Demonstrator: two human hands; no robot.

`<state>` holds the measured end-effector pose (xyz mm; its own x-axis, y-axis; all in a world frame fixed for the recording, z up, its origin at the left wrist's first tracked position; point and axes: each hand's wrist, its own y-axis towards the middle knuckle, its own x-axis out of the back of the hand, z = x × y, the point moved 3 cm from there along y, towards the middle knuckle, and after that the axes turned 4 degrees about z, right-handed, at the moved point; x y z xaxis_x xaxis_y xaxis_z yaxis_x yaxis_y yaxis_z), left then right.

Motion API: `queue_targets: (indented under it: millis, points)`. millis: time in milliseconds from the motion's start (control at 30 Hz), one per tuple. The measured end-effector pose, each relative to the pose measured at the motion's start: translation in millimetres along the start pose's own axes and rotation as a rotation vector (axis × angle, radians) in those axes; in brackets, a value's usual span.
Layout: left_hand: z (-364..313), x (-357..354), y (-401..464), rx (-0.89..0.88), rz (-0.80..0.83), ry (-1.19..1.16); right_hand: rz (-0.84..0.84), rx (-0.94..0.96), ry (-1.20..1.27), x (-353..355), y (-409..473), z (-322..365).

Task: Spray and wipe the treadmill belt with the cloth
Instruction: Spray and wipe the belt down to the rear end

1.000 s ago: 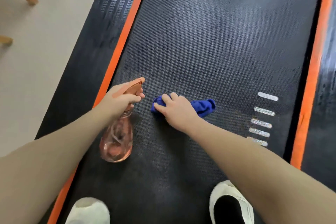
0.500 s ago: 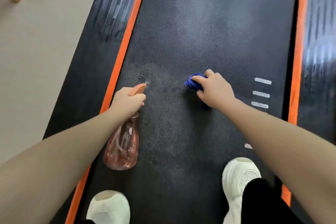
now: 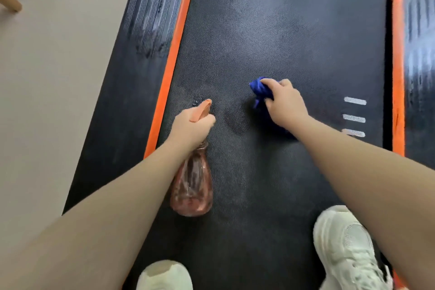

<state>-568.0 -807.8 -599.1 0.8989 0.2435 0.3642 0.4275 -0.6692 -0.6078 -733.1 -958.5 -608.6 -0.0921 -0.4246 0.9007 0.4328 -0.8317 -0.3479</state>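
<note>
Blue cloth (image 3: 260,92), bunched into a wad, sits on the treadmill belt (image 3: 294,30) near the belt's middle, right hand (image 3: 283,103) curled over it, fingers gripping the top of the wad and pressing it down. Cloth looks soft, light, floppy; best held as a ball under the palm so it doesn't drag loose on the textured belt. Belt surface is dark, pebbled rubber, likely grippy, so the cloth will catch rather than slide freely.

Left hand (image 3: 191,128) wraps the neck of the spray bottle (image 3: 193,183), just left of the cloth, close to the orange side strip (image 3: 175,54). Orange nozzle (image 3: 202,108) points away from the person along the belt. Bottle body is clear pinkish plastic, rigid, probably light; fill level cannot be read through the blur. Take it at the neck under the trigger, as held.

Wet patch (image 3: 236,121) darkens the belt between bottle and cloth, small droplets beside the nozzle tip. White stripes (image 3: 354,110) right of the cloth. White shoes (image 3: 348,249) stand on the belt, nearer the person than the cloth.
</note>
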Motion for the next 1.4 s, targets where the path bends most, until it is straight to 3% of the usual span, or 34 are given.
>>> queue_targets:
  millis: [167, 300, 367, 433, 500, 533, 600, 700, 800, 833, 933, 967, 1033, 1133, 1200, 1267, 1367, 1400]
  points:
    - [-13.0, 38.1, 9.0, -0.158, -0.042, -0.115, -0.019, 0.008, -0.07, -43.0, -14.7, 62.2]
    - [-22.3, 61.3, 20.4, -0.236, -0.102, -0.151, 0.081, 0.336, -0.18, -72.8, -41.9, 79.1]
    - [-24.9, 62.8, 21.4, -0.29, -0.073, -0.116, 0.042, 0.469, -0.278, -63.7, -21.5, 69.6]
    - [-28.2, 59.2, 16.4, -0.335, -0.051, -0.062, -0.095, 0.33, -0.297, -48.8, 5.1, 62.1]
    - [-31.8, 54.1, 12.4, -0.385, -0.049, 0.01, -0.067, 0.039, -0.172, -44.5, 19.9, 62.7]
    - [-33.3, 53.0, 11.1, -0.396, -0.06, 0.019, -0.022, -0.017, -0.141, -46.7, 19.4, 67.9]
    - [-33.2, 54.3, 10.4, -0.389, -0.11, 0.016, 0.042, 0.121, -0.184, -52.2, 4.1, 87.5]
    - [-27.6, 59.6, 9.7, -0.368, -0.138, -0.013, 0.168, 0.499, -0.232, -70.1, -34.0, 106.2]
    - [-24.1, 64.3, 3.7, -0.398, -0.094, -0.038, 0.18, 0.626, -0.338, -62.5, -20.1, 104.6]
    - [-22.1, 66.7, 2.6, -0.398, -0.1, -0.072, 0.141, 0.583, -0.359, -56.1, -9.3, 102.9]
    - [-15.9, 71.1, -0.5, -0.387, -0.161, -0.174, 0.086, 0.152, -0.226, -41.3, 18.3, 86.7]
    - [-14.9, 70.8, -1.0, -0.383, -0.176, -0.177, 0.081, 0.096, -0.206, -42.4, 17.2, 86.9]
    - [-14.5, 67.0, -1.2, -0.377, -0.194, -0.125, 0.118, 0.197, -0.24, -50.7, 2.6, 99.3]
    - [-20.5, 62.8, -4.2, -0.368, -0.223, -0.04, 0.244, 0.548, -0.294, -66.5, -24.8, 116.5]
    - [-25.5, 63.3, -3.1, -0.36, -0.239, -0.007, 0.253, 0.604, -0.301, -64.2, -13.5, 114.4]
    - [-23.5, 67.2, -1.6, -0.344, -0.241, -0.016, 0.185, 0.471, -0.28, -55.7, 7.0, 110.7]
    - [-12.7, 75.3, -2.2, -0.302, -0.25, -0.133, 0.142, 0.085, -0.059, -43.9, 31.5, 99.7]
    - [-8.5, 78.1, -4.3, -0.288, -0.271, -0.186, 0.138, 0.082, -0.083, -43.1, 30.4, 102.6]
